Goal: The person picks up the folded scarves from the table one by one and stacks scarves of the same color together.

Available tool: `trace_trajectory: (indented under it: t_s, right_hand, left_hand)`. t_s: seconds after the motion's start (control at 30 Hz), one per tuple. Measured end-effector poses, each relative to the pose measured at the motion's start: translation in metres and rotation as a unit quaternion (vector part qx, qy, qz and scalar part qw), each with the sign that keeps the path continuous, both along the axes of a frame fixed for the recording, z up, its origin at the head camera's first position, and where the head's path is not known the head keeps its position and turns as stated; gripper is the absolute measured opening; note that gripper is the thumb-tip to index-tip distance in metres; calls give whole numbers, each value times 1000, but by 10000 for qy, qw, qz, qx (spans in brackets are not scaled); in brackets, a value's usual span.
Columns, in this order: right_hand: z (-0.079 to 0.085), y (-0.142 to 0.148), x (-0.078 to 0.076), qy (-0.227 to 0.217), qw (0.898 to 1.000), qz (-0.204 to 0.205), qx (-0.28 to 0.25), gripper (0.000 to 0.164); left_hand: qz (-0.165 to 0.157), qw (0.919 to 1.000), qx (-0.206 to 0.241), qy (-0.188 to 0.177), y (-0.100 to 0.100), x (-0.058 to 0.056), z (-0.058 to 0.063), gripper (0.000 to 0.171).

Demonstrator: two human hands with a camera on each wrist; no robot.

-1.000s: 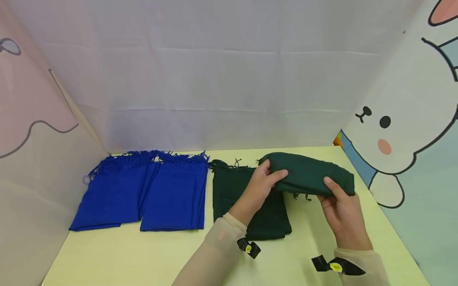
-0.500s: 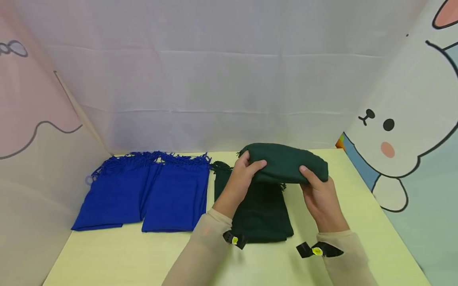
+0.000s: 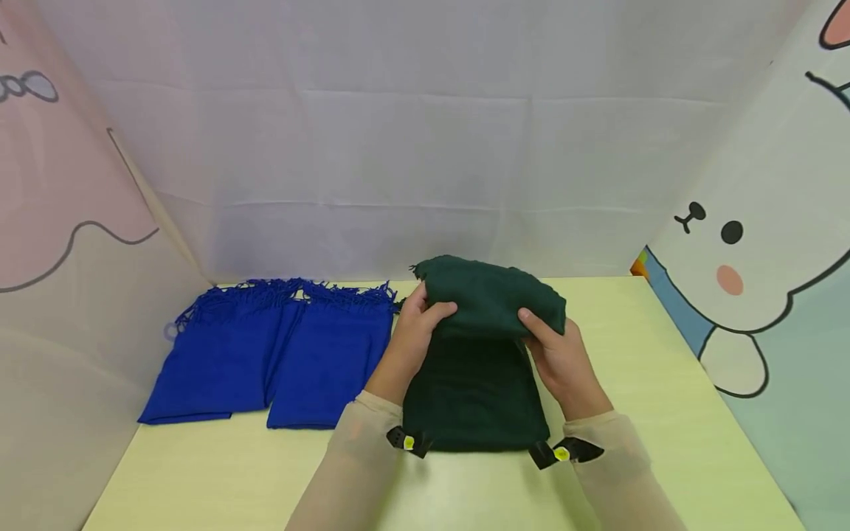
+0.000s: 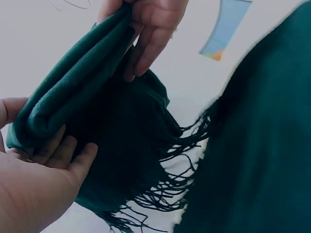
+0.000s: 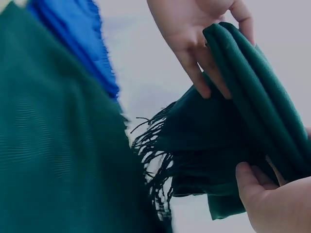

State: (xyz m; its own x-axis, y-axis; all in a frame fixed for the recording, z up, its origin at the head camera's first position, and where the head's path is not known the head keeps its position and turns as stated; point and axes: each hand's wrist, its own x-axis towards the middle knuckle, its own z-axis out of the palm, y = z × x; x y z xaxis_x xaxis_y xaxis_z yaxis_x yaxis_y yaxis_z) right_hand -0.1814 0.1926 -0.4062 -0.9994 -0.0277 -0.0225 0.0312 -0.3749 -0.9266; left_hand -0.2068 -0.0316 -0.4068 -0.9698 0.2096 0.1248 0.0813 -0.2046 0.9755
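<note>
Left hand [image 3: 410, 335] and right hand [image 3: 558, 358] curled round a green cloth [image 3: 491, 295] mid-frame, darker cloth [image 3: 474, 402] lay below, blue cloths [image 3: 222, 361] lay at left

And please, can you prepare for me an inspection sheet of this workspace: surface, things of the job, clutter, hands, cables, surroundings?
Surface: pale yellow-green table.
Job's things: held green cloth, folded, raised over the lying green cloth; whether they touch, I cannot tell. Two blue cloths lie folded to the left, fringes at the far end.
Clutter: only a pale ring by the leftmost cloth, too faint to identify.
Hands: left hand grips the held cloth's left end; right hand its right end. Black bands on both sleeves.
Cables: nothing seen.
Surroundings: white sheet behind; cartoon panels left and right.
</note>
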Motion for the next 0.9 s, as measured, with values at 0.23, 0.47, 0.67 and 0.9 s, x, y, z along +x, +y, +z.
trace_trajectory:
  t_s: [0.23,0.47,0.67,0.9]
  right_hand:
    - [-33,-10,18,-643,9962,289,506,52]
    - [-48,-15,36,-1095,9926,399,335,59]
    - [-55,-12,46,-1308,9894,497,396,65]
    - [-64,-9,62,-1739,9832,480,272,65]
  left_hand:
    - [-7,9961,319,-818,-13,21,-39,49]
    - [-87,9862,789,-1451,-16,43,-62,61]
    - [-110,9789,1066,-1743,-15,56,-72,65]
    - [-104,9695,1211,-2126,-13,74,-81,69]
